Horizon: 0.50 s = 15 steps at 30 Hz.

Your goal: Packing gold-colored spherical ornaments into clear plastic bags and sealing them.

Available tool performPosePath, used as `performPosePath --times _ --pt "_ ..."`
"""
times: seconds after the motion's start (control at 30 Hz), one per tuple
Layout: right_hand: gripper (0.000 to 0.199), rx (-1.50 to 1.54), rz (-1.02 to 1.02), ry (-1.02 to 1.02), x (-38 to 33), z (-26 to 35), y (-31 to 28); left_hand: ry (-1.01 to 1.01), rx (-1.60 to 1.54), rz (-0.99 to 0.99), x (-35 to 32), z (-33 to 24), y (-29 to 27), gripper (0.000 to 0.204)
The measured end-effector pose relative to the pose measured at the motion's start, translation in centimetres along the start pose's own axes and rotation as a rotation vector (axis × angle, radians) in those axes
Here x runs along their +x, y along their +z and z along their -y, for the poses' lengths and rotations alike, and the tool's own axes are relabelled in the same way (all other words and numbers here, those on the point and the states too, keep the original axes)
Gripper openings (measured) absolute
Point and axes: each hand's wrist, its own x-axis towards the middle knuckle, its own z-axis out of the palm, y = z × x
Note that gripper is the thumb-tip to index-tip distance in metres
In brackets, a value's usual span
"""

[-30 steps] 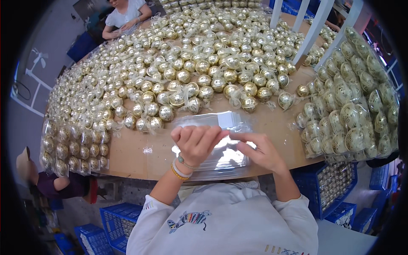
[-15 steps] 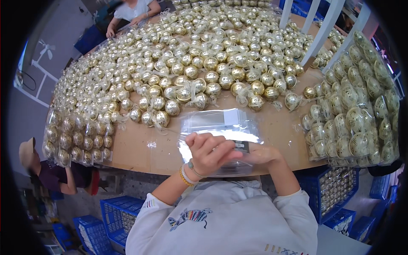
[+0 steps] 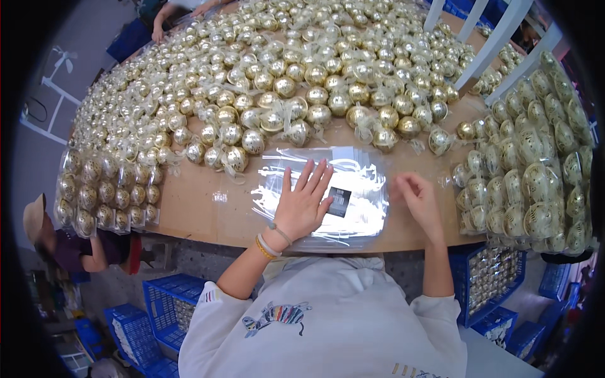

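Note:
My left hand [image 3: 301,206] lies flat with fingers spread on a stack of clear plastic bags [image 3: 368,217] near the table's front edge. Beside its thumb a dark printed label [image 3: 338,202] shows on the shiny plastic. Just right of the bags, my right hand [image 3: 418,198] is curled with thumb and fingers pinched together. Whatever it may hold is too small or hidden to make out. Many gold ball ornaments [image 3: 318,114] with pale ribbons cover the table beyond my hands.
Clear packs of gold balls stand at the left [image 3: 106,192] and, piled higher, at the right [image 3: 523,183]. White posts [image 3: 493,50] rise at the far right. Blue crates [image 3: 165,309] stand below the table. A person in a cap [image 3: 69,242] is at the left; another person's arm [image 3: 160,25] shows at the back.
My hands were together over the bags and have come apart. The left now lies flat on the plastic; the right has moved to the right, off the bags. The label is now uncovered.

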Motion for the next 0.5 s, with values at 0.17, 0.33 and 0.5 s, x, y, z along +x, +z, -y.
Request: performPosePath --times 0.17,0.33,0.5 --pt "0.055 -0.94 -0.151 -0.667 -0.4 0.7 9.8 0.016 -0.004 0.0 0.0 -0.1 0.5 0.058" --pt "0.063 -1.021 -0.052 -0.402 0.0 -1.3 6.8 0.063 0.015 -0.04 -0.6 0.4 0.5 0.061" --pt "0.065 -1.066 -0.286 -0.206 -0.1 -3.2 3.8 0.508 -0.177 0.104 -2.8 0.5 -2.1 0.069"
